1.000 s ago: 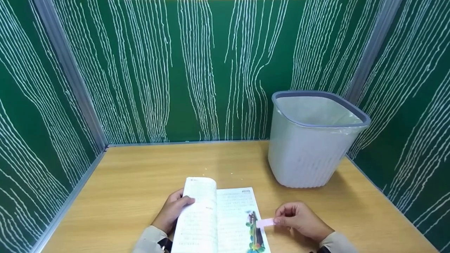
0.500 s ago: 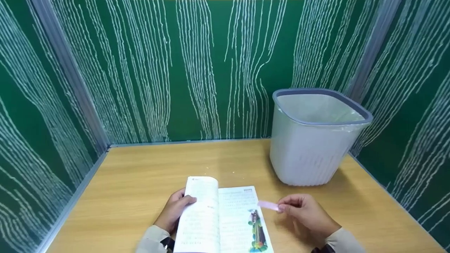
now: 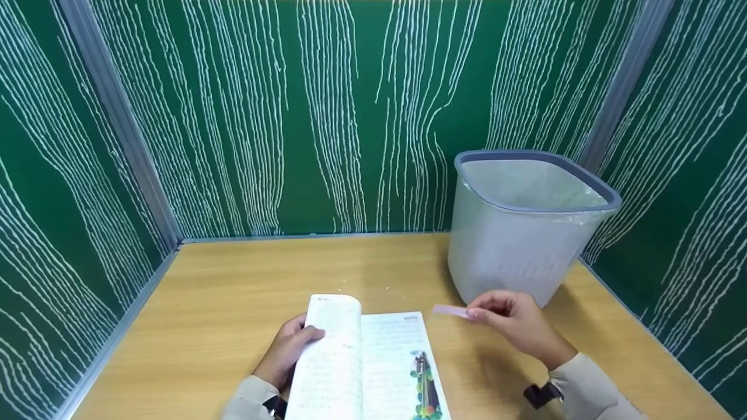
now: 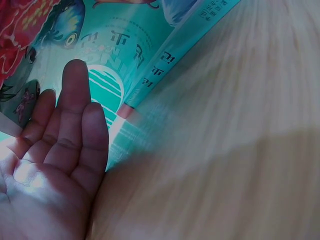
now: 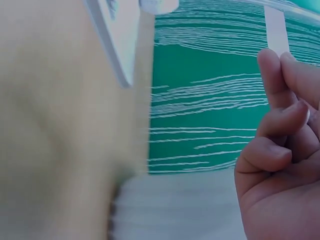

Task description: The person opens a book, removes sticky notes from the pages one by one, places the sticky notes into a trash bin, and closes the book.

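Note:
An open book (image 3: 390, 373) is in the lower middle of the head view, a colourful drawing along its right page. My left hand (image 3: 286, 350) grips its left side, thumb on the page and the other fingers behind. From the left wrist, those fingers (image 4: 75, 120) lie against the teal printed cover (image 4: 107, 45). To the right of the book, my right hand (image 3: 516, 326) pinches the end of a pale pink paper strip (image 3: 449, 311) between thumb and forefinger. The strip (image 5: 276, 30) points away from the fingertips, apart from the page.
A white lined bin (image 3: 508, 251) with a grey rim stands at the back right, just behind my right hand. Small white specks lie on the wooden table (image 3: 251, 274) beyond the book. Green walls (image 3: 408, 116) with white lines enclose the table.
My right hand has lifted the pink strip off the right page and carried it up and away, towards the bin. My left hand and the book stay nearly in place.

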`<state>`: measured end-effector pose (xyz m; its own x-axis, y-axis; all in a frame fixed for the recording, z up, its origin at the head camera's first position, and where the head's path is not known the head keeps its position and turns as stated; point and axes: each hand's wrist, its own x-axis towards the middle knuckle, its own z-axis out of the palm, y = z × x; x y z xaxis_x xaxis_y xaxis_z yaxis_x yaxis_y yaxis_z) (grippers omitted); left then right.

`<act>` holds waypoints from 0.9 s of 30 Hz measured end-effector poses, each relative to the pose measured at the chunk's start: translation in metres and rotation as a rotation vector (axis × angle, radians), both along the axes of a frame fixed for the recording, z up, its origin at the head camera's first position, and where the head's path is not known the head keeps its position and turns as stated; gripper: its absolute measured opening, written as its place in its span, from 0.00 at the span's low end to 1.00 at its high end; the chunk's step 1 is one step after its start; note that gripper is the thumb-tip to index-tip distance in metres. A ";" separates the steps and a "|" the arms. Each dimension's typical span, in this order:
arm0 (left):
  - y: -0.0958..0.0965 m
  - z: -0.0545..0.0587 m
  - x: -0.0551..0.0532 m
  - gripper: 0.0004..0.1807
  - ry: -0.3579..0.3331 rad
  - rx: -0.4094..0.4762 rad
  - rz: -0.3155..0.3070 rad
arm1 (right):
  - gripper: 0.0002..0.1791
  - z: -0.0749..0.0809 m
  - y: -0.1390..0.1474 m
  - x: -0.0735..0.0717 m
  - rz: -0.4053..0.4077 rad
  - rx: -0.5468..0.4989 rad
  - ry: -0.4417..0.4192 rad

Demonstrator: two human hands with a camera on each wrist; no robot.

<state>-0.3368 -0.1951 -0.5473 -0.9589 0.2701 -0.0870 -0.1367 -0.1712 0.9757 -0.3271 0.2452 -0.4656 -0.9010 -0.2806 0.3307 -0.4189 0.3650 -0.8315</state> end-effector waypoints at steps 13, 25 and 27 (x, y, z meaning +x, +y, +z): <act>0.000 -0.003 -0.002 0.29 0.014 -0.001 -0.002 | 0.12 0.053 0.015 -0.008 -0.107 -0.043 0.044; 0.000 -0.001 -0.001 0.30 0.000 -0.011 0.004 | 0.17 0.085 0.018 -0.012 -0.200 -0.074 0.131; 0.000 -0.001 0.000 0.30 0.002 -0.008 0.001 | 0.18 0.090 0.018 -0.013 -0.217 -0.063 0.137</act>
<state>-0.3372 -0.1950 -0.5482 -0.9593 0.2688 -0.0870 -0.1344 -0.1632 0.9774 -0.3402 0.2634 -0.3757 -0.8834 -0.0602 0.4648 -0.4468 0.4078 -0.7963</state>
